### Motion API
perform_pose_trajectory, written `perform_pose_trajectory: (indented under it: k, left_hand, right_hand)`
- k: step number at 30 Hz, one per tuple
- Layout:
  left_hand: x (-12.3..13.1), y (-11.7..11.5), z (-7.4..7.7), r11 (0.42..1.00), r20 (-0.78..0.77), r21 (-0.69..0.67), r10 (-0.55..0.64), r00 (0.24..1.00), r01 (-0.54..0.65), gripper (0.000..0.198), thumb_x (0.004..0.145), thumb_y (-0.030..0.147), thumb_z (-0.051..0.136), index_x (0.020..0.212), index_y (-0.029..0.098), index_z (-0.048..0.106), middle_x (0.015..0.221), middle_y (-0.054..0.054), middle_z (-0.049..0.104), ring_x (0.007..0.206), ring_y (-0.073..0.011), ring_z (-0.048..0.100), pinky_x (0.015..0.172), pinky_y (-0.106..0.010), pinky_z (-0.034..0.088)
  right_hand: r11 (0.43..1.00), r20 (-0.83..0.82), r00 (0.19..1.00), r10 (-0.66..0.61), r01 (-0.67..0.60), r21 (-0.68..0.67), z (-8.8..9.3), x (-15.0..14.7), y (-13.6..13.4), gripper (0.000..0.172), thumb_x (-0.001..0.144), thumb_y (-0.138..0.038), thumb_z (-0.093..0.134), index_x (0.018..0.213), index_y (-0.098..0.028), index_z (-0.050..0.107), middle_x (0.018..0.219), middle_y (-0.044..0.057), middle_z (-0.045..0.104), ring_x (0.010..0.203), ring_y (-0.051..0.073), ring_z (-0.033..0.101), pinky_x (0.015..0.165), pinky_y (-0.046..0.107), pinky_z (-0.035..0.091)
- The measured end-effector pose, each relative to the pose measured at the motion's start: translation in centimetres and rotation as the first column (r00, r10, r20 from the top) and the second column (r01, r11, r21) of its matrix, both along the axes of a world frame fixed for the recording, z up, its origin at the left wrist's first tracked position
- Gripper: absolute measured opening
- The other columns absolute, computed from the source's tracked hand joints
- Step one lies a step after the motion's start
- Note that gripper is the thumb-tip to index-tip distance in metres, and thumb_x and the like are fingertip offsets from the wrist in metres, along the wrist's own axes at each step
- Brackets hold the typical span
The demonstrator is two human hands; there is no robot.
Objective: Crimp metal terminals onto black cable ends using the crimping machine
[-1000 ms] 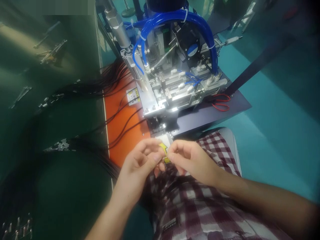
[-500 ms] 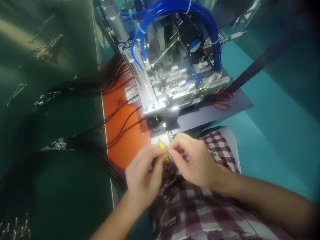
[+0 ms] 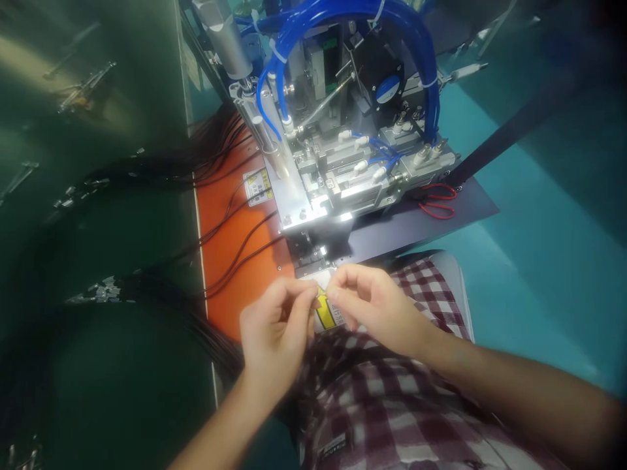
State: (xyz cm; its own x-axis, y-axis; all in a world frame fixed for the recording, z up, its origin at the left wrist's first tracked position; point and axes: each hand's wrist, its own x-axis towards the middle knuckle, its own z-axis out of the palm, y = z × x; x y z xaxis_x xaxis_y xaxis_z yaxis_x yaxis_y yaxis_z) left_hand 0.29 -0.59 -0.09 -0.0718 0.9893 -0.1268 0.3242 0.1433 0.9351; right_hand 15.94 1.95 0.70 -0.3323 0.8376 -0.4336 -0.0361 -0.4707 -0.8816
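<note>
Left hand [image 3: 274, 329] and right hand [image 3: 376, 305] have drawn their fingertips slightly apart since half a second ago, and more of the yellow arrow [image 3: 325, 316] shows beneath them, low in the centre of the frame. Each grip looks narrow, thumb near forefinger, yet I can't tell whether either pinches something small. That arrow is on a white label [image 3: 339, 312], partly covered by the fingers. Just below are the folds of a checked garment [image 3: 377, 385]. Left of the label spreads an orange plate [image 3: 262, 274], crossed by black cables [image 3: 181, 313] that run onto a dark green table [image 3: 127, 385] filling the left side; their bright ends lie bunched there. Above the hands stands a metal machine [image 3: 360, 192] under an arch of blue hoses [image 3: 313, 23]. Red loops [image 3: 438, 188] lie to its right, by the dark base [image 3: 441, 225].
</note>
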Motion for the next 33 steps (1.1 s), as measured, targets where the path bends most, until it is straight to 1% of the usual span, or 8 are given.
perform_pose_trajectory:
  k: [3, 5, 7, 10, 12, 17, 22, 33]
  left_hand:
    - [0.0, 0.4, 0.5, 0.991, 0.075, -0.128, -0.014, 0.997, 0.024, 0.015, 0.088, 0.032, 0.061, 0.082, 0.018, 0.064, 0.062, 0.003, 0.064, 0.042, -0.0069, 0.049, 0.042, -0.019, 0.040]
    - [-0.2, 0.8, 0.9, 0.965, 0.175, -0.250, -0.041, 0.984, 0.084, 0.015, 0.087, 0.033, 0.062, 0.091, 0.019, 0.064, 0.064, 0.003, 0.065, 0.044, -0.0062, 0.049, 0.044, -0.018, 0.040]
    - [-0.5, 1.2, 1.0, 0.939, 0.246, -0.315, -0.058, 0.967, 0.136, 0.018, 0.084, 0.033, 0.067, 0.095, 0.019, 0.065, 0.067, 0.002, 0.065, 0.049, -0.0065, 0.053, 0.047, -0.016, 0.043]
    - [-0.8, 1.7, 0.8, 0.932, 0.280, -0.334, -0.045, 0.959, 0.141, 0.020, 0.079, 0.035, 0.072, 0.086, 0.017, 0.068, 0.074, -0.001, 0.068, 0.061, -0.0097, 0.060, 0.056, -0.018, 0.049]
    - [-0.9, 2.2, 0.6, 0.930, 0.267, -0.349, -0.016, 0.963, 0.112, 0.023, 0.078, 0.038, 0.073, 0.084, 0.016, 0.069, 0.072, -0.002, 0.068, 0.061, -0.0111, 0.061, 0.055, -0.019, 0.050]
    - [-0.7, 3.6, 0.4, 0.912, 0.240, -0.408, 0.065, 0.969, 0.039, 0.025, 0.075, 0.040, 0.073, 0.081, 0.016, 0.068, 0.055, 0.002, 0.059, 0.044, -0.0068, 0.049, 0.040, -0.014, 0.038]
    - [-0.6, 4.7, 0.7, 0.913, 0.198, -0.407, 0.068, 0.978, 0.019, 0.023, 0.074, 0.038, 0.072, 0.079, 0.015, 0.069, 0.051, 0.004, 0.055, 0.039, -0.0030, 0.041, 0.036, -0.011, 0.031]
    - [-0.9, 4.5, 0.6, 0.893, 0.212, -0.449, 0.063, 0.975, 0.039, 0.028, 0.076, 0.042, 0.071, 0.088, 0.017, 0.065, 0.059, 0.001, 0.060, 0.048, -0.0081, 0.052, 0.036, -0.010, 0.035]
  right_hand:
    - [1.000, 0.019, 1.000, -0.002, 0.002, 0.006, -0.2, -0.1, 0.0, 0.016, 0.084, -0.016, 0.057, 0.068, -0.016, 0.051, 0.050, -0.008, 0.048, 0.045, 0.006, 0.043, 0.045, 0.018, 0.037]
    - [0.999, 0.033, 0.999, -0.006, 0.005, 0.037, -0.4, -0.1, 0.0, 0.016, 0.084, -0.017, 0.057, 0.069, -0.016, 0.052, 0.051, -0.007, 0.048, 0.046, 0.006, 0.043, 0.045, 0.019, 0.036]
    - [0.995, 0.066, 0.998, -0.022, 0.015, 0.095, -0.6, 0.0, 0.0, 0.015, 0.084, -0.019, 0.058, 0.070, -0.016, 0.054, 0.053, -0.007, 0.048, 0.047, 0.006, 0.043, 0.046, 0.019, 0.036]
    - [0.977, 0.135, 0.989, -0.060, 0.031, 0.212, -1.2, 0.0, 0.4, 0.013, 0.085, -0.021, 0.059, 0.073, -0.016, 0.057, 0.057, -0.006, 0.051, 0.049, 0.007, 0.044, 0.045, 0.019, 0.035]
    - [0.968, 0.134, 0.989, -0.069, 0.034, 0.249, -1.6, 0.0, 0.9, 0.012, 0.085, -0.022, 0.059, 0.075, -0.017, 0.057, 0.057, -0.006, 0.052, 0.049, 0.007, 0.044, 0.045, 0.019, 0.035]
    - [0.986, 0.008, 0.998, -0.057, 0.056, 0.155, -2.1, 0.2, 2.6, 0.011, 0.088, -0.025, 0.057, 0.083, -0.016, 0.059, 0.053, -0.007, 0.050, 0.044, 0.006, 0.044, 0.043, 0.018, 0.037]
    - [0.979, 0.084, 0.991, -0.102, 0.085, 0.185, -2.2, 0.2, 3.5, 0.011, 0.084, -0.024, 0.061, 0.084, -0.013, 0.064, 0.067, -0.002, 0.058, 0.050, 0.006, 0.047, 0.045, 0.018, 0.039]
    - [0.988, 0.016, 0.993, -0.120, 0.118, 0.099, -2.0, -0.9, 3.9, 0.012, 0.079, -0.021, 0.066, 0.071, -0.013, 0.062, 0.064, -0.002, 0.058, 0.050, 0.006, 0.045, 0.046, 0.018, 0.037]
